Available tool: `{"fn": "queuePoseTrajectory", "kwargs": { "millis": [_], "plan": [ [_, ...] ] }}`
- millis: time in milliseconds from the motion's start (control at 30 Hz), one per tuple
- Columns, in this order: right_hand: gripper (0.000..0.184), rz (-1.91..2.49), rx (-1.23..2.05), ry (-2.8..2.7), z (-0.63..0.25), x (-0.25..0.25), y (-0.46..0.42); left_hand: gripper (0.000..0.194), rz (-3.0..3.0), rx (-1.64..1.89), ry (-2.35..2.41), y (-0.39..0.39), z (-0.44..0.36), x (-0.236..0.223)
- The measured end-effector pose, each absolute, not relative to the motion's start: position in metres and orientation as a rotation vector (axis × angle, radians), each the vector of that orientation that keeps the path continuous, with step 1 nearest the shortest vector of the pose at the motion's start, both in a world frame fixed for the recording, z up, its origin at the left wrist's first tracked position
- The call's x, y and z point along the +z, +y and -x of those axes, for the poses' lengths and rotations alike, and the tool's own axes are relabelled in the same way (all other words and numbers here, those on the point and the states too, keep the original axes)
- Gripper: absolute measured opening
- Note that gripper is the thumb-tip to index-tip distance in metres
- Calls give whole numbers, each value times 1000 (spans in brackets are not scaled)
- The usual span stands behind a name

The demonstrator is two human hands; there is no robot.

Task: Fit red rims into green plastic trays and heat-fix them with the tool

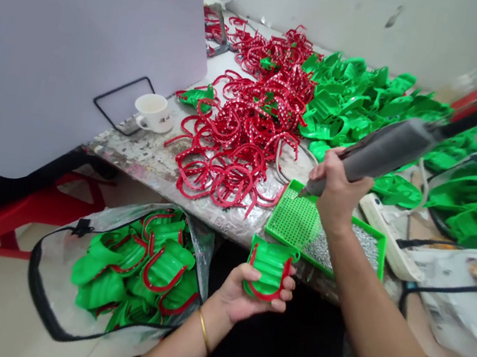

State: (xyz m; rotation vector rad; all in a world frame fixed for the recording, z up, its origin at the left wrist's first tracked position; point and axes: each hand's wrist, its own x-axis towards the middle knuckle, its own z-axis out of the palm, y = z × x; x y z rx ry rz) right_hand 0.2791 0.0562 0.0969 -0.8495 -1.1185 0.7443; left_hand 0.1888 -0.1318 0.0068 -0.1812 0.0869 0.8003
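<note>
Your left hand [240,296] grips a green plastic part with red trim [269,268] at the table's near edge, fingers clamped around its sides. Your right hand [341,190], to the right, has its fingers wrapped around a grey power screwdriver [382,150], tip pointing down over the left of a green tray [269,228] of small silvery pieces [363,245]. Red curved strips [248,125] lie beyond, green parts [358,98] far right; an open bag [35,281] of red-trimmed parts sits near left.
</note>
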Motion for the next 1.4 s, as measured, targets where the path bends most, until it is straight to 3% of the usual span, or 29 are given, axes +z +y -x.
{"fn": "queuePoseTrajectory", "kwargs": {
  "millis": [200, 367, 1400],
  "plan": [
    [10, 884, 912, -1152, -290, 131, -18, 63, 186, 821, 87, -133, -189, 9],
    [7, 949, 1003, -1172, -296, 125, -63, 62, 173, 820, 96, -132, -189, 9],
    [11, 974, 962, -1090, -299, 96, -75, 58, 189, 836, 163, -131, -192, 17]
  ]
}}
